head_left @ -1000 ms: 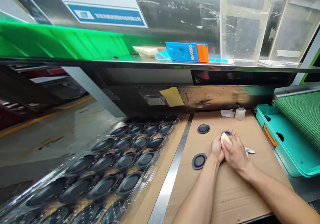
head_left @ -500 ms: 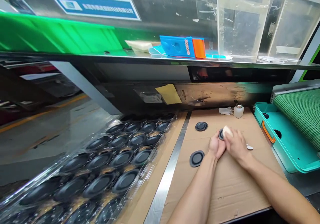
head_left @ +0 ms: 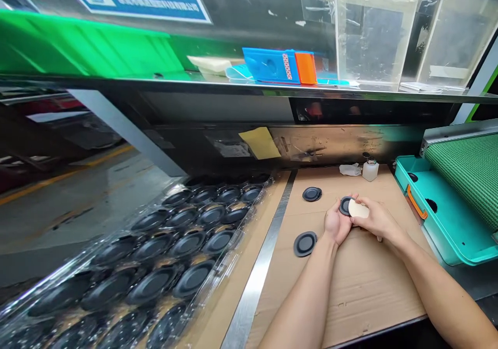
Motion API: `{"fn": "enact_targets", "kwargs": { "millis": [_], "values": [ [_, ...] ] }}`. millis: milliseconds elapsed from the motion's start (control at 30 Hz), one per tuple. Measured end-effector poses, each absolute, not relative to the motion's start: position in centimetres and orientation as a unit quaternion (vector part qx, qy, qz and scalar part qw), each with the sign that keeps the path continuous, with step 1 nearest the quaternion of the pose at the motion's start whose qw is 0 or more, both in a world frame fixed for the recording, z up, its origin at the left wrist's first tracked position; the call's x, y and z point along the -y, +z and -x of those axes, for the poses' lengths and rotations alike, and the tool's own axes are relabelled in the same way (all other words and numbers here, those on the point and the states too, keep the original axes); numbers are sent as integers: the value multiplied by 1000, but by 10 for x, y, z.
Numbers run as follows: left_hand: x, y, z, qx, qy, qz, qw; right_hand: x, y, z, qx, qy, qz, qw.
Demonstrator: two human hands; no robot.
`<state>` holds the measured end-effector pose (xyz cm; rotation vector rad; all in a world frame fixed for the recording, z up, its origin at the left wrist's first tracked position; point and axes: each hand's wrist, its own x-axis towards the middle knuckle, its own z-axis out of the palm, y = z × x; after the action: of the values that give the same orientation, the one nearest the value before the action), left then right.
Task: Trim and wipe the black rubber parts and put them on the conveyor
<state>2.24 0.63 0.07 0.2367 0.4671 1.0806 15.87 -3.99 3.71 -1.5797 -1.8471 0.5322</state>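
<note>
A small round black disc (head_left: 344, 205) is held in my left hand (head_left: 336, 226), palm up with the fingers around it. My right hand (head_left: 375, 218) pinches a cream-white sponge pad (head_left: 358, 210) against the right side of that disc. Two more black discs lie on the cardboard to the left: one farther back (head_left: 312, 194), the other (head_left: 305, 243) beside my left wrist. What the underside of the held disc looks like is hidden by my palm.
Clear plastic trays (head_left: 233, 258) of several black discs stand at left. A small white bottle (head_left: 370, 169) and crumpled white tissue (head_left: 350, 169) sit at the back. To the right are a teal bin (head_left: 447, 253) and green conveyor belt (head_left: 467, 167). A metal shelf (head_left: 218, 85) crosses above.
My right hand has turned and drawn slightly right, so the pad's flat face and more of the held disc now show. The left hand stays nearly in place; the view has shifted slightly.
</note>
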Motion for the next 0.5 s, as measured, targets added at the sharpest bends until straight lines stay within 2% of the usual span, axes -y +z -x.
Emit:
{"fn": "enact_targets", "kwargs": {
  "millis": [200,367,500],
  "values": [
    [-1,2,-28,-217,494,-149,828,35,35,-149,679,230,571,401],
    [-2,2,-25,-235,493,-140,826,27,38,-164,692,330,562,309],
    [-3,-3,-30,-223,493,-146,828,26,41,-168,669,220,618,348]
  ]
}}
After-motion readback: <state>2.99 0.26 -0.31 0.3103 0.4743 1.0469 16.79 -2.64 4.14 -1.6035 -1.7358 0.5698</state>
